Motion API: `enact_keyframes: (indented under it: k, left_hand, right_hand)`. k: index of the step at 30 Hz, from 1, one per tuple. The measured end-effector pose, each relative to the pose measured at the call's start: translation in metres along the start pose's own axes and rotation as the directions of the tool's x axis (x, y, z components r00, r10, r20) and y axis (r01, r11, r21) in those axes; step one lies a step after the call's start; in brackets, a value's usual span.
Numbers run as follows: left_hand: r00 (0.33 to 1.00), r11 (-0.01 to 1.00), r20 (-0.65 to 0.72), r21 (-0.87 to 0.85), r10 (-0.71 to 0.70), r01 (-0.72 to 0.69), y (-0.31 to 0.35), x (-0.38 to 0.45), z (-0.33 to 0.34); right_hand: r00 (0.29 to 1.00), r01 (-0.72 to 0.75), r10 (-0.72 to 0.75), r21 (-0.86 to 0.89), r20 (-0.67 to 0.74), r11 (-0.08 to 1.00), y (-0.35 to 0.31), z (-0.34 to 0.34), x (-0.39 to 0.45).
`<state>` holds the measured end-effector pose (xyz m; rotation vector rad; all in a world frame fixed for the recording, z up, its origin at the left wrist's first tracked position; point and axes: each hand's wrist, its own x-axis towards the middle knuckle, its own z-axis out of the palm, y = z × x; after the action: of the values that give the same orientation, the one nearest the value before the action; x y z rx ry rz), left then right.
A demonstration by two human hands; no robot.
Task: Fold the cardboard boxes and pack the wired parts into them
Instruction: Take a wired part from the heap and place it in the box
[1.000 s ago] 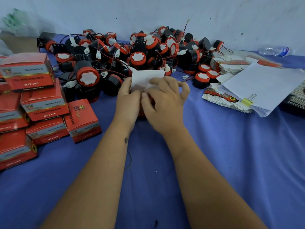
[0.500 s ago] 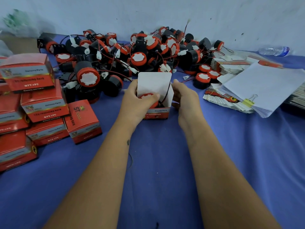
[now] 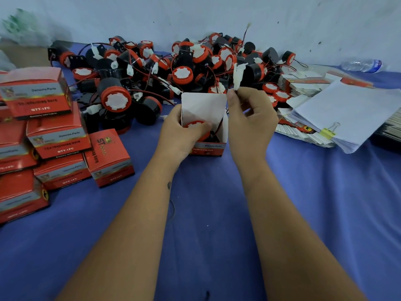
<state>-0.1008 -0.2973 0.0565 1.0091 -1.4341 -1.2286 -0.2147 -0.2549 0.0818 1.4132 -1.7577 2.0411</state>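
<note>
Your right hand [image 3: 249, 118] has lifted off the box [image 3: 206, 135] since half a second ago and now pinches the white plug [image 3: 237, 77] at one o'clock above it, wire trailing inside. Your left hand [image 3: 182, 133] stays curled around the box's nine o'clock side, thumb on the red part [image 3: 195, 124] seated within. Tucking the plug looks next; then the flap can close.

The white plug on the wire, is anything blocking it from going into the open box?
Nothing visible blocks it. The right hand pinches the white plastic connector just above the open red-and-white cardboard box; its lid flap stands up, and the left hand holds the red-capped black part down inside.
</note>
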Motion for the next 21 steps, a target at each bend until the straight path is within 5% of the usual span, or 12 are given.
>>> enact_keyframes:
  k: [4, 9, 15, 19, 21]
  left_hand:
    - [1.000, 0.999, -0.001, -0.033, -0.016, 0.016, 0.001, 0.000, -0.001]
    - [0.999, 0.999, -0.031, -0.021, 0.023, -0.024, -0.002, 0.002, -0.001]
    - [0.999, 0.982, 0.033, 0.182, 0.037, -0.043, -0.006, 0.010, 0.001]
    - [0.999, 0.953, 0.016, 0.301, 0.036, -0.039, -0.013, 0.016, 0.006]
    - [0.994, 0.938, -0.101, 0.347, 0.046, -0.008, -0.008, 0.018, 0.008]
  right_hand:
    - [0.949, 0.315, -0.314, -0.129, 0.024, 0.940, -0.001, 0.001, -0.004]
    - [0.771, 0.637, -0.604, -0.255, 0.203, 0.728, -0.008, 0.006, -0.009]
    - [0.688, 0.711, -0.517, -0.326, 0.509, 0.624, -0.023, 0.012, -0.012]
    - [0.700, 0.690, -0.492, -0.312, 0.517, 0.653, -0.033, 0.015, -0.014]
    - [0.718, 0.674, -0.497, -0.311, 0.488, 0.670, -0.033, 0.015, -0.016]
